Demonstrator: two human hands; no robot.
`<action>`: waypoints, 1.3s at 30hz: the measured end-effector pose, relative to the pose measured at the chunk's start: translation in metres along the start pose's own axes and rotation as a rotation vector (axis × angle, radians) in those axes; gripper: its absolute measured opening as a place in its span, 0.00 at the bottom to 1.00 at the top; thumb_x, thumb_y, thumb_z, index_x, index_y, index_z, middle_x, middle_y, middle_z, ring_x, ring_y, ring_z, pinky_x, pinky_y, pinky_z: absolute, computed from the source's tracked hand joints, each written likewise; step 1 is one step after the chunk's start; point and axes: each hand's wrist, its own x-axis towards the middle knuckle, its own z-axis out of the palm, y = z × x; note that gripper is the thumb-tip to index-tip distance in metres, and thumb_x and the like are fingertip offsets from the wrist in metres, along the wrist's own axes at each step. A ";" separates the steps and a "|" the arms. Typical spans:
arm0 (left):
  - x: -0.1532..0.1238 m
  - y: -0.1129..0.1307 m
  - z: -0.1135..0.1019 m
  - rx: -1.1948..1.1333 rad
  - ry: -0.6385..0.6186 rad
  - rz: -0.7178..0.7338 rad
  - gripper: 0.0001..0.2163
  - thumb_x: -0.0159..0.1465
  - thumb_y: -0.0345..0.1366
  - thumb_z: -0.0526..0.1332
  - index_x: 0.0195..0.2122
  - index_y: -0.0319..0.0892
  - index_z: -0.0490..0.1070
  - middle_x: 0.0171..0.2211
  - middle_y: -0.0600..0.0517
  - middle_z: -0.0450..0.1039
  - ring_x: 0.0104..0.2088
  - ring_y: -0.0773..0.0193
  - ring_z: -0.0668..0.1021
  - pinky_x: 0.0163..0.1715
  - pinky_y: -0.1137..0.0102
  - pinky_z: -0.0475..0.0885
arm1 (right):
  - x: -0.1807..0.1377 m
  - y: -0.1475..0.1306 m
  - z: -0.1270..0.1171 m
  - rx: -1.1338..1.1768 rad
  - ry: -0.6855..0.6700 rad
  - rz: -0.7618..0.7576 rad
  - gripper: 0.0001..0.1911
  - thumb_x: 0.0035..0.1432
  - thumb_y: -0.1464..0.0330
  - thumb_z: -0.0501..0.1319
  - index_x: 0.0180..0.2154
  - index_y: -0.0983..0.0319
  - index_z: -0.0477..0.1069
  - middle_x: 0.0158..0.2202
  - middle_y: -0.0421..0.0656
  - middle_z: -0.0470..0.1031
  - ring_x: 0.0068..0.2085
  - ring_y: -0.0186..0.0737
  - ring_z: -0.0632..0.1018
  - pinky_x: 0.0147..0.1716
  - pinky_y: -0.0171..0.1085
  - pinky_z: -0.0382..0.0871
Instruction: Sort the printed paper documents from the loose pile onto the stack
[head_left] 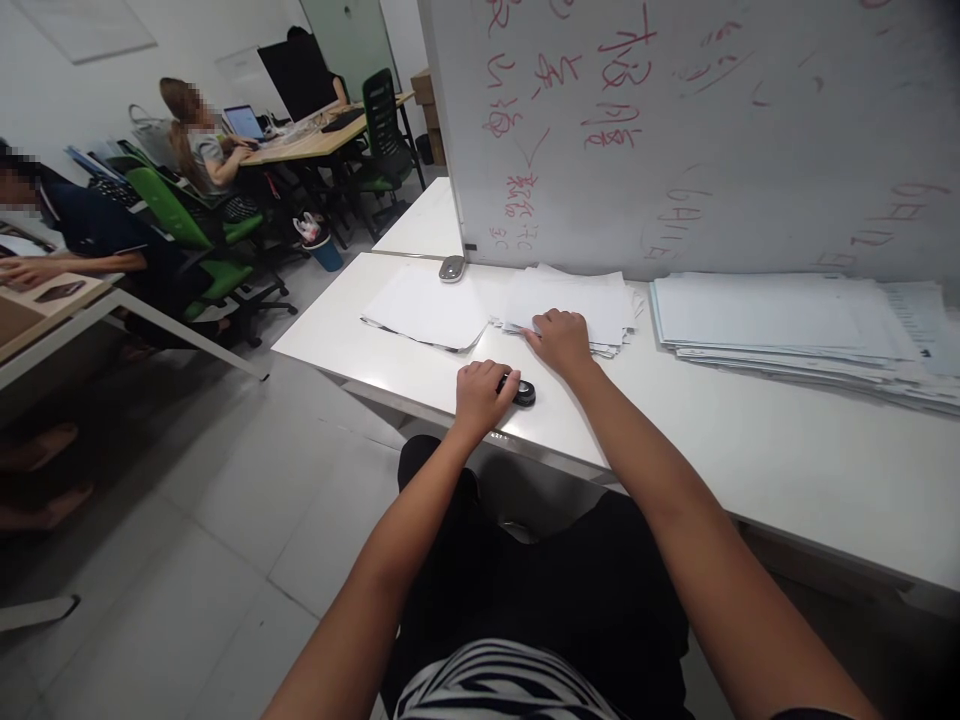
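Note:
My left hand (482, 392) is closed around a small black object (525, 392) with a rounded end and a shiny grey top, at the front edge of the white desk (555, 420). Its thumb lies over the top, and the hand hides the other end. My right hand (561, 340) grips the near left corner of a loose paper stack (592, 298), fingers curled on top and the thumb at the edge. To the left lies a flatter pile of white sheets (427, 305), with a silver, mouse-shaped device (451, 268) at its far edge.
A tall paper stack (772, 315) lies on the right of the desk. Behind it stands a whiteboard (697, 130) with red writing. Two people sit at other desks on the left, near green chairs (169, 205) and a blue bin (324, 250). My legs are under the desk's front edge.

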 end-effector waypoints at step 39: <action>-0.042 0.025 -0.012 -0.323 0.169 0.007 0.18 0.68 0.44 0.44 0.46 0.43 0.69 0.49 0.44 0.69 0.56 0.55 0.66 0.58 0.56 0.53 | -0.271 -0.036 -0.079 1.078 0.904 1.203 0.17 0.57 0.52 0.54 0.40 0.57 0.61 0.29 0.39 0.73 0.28 0.37 0.76 0.29 0.38 0.73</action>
